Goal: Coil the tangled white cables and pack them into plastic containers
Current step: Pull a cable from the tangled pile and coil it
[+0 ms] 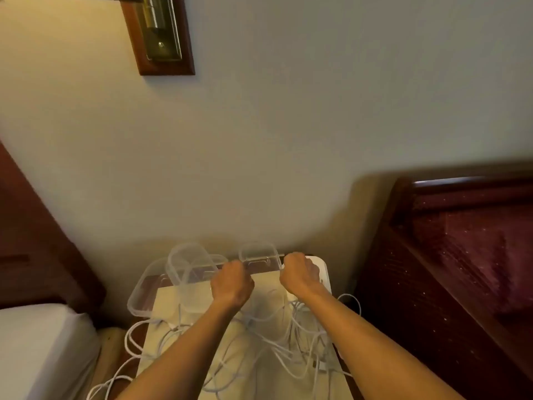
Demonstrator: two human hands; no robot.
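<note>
Showing no readable writing, both fists (232,281) (298,274) over white cables (277,347)

The containers (191,265) are clear, glossy plastic. The cables (277,346) look smooth, white and rubbery. A matt cream cloth (253,368) covers the tabletop. The headboard (450,255) is dark polished wood; the wall lamp (161,30) is shiny brass.
</note>
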